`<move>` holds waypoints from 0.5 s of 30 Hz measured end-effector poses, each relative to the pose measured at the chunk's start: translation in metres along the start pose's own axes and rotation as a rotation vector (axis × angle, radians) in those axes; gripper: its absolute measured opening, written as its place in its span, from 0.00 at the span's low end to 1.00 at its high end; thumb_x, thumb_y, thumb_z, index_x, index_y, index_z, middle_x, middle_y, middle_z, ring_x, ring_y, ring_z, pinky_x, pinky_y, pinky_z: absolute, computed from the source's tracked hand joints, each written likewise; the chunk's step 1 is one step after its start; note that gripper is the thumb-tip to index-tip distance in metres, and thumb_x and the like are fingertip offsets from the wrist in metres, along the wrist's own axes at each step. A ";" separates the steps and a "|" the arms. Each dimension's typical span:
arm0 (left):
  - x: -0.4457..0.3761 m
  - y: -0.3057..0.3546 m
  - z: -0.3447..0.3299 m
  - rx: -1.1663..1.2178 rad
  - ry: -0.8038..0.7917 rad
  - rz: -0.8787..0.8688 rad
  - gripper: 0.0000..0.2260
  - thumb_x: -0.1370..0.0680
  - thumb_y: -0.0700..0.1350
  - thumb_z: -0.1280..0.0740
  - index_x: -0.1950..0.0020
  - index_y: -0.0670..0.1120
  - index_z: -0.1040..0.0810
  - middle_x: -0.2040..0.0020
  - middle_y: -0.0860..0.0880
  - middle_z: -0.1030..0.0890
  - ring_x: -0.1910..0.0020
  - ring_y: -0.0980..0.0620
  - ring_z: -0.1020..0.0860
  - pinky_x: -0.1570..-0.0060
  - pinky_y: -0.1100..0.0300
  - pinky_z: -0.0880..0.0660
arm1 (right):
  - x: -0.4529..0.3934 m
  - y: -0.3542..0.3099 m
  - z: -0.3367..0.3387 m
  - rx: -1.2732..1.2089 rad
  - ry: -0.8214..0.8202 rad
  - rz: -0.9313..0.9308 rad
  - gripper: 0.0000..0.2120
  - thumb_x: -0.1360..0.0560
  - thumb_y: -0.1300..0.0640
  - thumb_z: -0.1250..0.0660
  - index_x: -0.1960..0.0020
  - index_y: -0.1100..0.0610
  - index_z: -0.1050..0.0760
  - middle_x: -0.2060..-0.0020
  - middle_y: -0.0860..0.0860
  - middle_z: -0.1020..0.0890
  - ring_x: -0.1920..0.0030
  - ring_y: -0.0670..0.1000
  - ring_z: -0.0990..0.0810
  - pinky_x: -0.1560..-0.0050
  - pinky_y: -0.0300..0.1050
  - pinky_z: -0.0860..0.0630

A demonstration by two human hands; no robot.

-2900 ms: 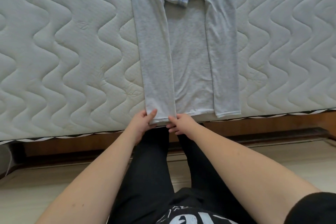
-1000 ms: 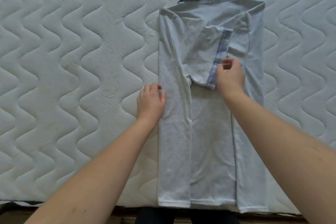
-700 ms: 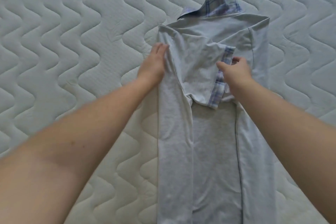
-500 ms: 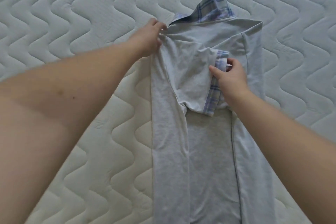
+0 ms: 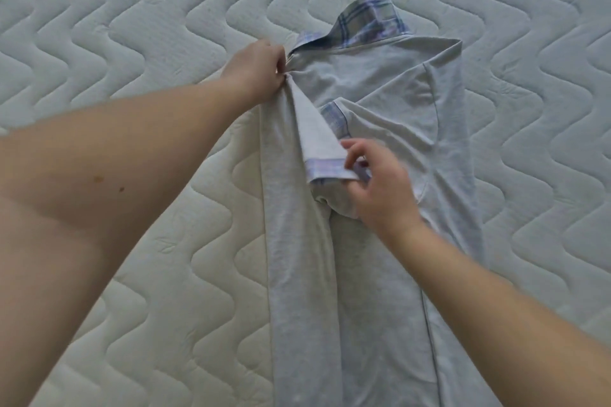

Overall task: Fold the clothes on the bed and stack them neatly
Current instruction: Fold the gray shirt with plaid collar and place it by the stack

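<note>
Left hand (image 5: 256, 68) pinches the far left shoulder, right hand (image 5: 373, 185) pinches the sleeve cuff (image 5: 325, 170) nearer, and the shirt (image 5: 370, 274) runs lengthwise near-to-far between them.

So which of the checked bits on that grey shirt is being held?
The sleeve cuff, pinched by the right hand. The other cuff lies flat untouched, and the collar sits free at the top.

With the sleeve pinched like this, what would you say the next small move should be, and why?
Probably lay the sleeve flat down along the left folded panel. The right hand pinches its plaid cuff, lifted off the shirt, while the left hand grips the shoulder corner. The sleeve stands as a raised flap, so the fold is not yet flat.
</note>
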State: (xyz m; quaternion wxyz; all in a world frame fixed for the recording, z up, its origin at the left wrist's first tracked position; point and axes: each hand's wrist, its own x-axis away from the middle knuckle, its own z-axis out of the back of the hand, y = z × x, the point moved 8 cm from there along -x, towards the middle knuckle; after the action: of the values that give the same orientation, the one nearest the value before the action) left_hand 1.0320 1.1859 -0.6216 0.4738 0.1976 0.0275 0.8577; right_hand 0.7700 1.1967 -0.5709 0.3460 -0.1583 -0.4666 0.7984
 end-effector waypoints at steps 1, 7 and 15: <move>0.005 -0.002 0.001 0.043 0.019 0.018 0.09 0.22 0.44 0.35 0.44 0.45 0.23 0.41 0.40 0.26 0.44 0.40 0.25 0.46 0.52 0.30 | 0.007 -0.005 -0.009 0.032 -0.040 0.023 0.11 0.35 0.69 0.32 0.56 0.57 0.26 0.45 0.49 0.18 0.44 0.49 0.21 0.46 0.43 0.26; 0.052 0.001 0.008 0.306 0.243 0.094 0.11 0.22 0.43 0.39 0.41 0.41 0.28 0.41 0.40 0.30 0.55 0.40 0.25 0.51 0.48 0.27 | 0.032 -0.015 -0.051 0.259 -0.255 0.110 0.10 0.30 0.62 0.30 0.49 0.56 0.23 0.47 0.49 0.18 0.43 0.53 0.22 0.44 0.49 0.28; 0.067 0.051 -0.013 0.236 0.129 -0.018 0.17 0.19 0.54 0.38 0.40 0.43 0.24 0.42 0.43 0.24 0.42 0.43 0.26 0.40 0.50 0.31 | 0.020 0.013 -0.008 0.067 0.013 -0.068 0.09 0.24 0.62 0.34 0.45 0.57 0.21 0.50 0.49 0.18 0.48 0.49 0.22 0.45 0.48 0.25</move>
State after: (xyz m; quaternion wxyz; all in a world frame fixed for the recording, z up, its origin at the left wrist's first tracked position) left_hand 0.9545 1.2144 -0.6007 0.4522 0.1961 0.1603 0.8552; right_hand 0.7554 1.2119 -0.5845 0.3812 -0.1359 -0.4426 0.8002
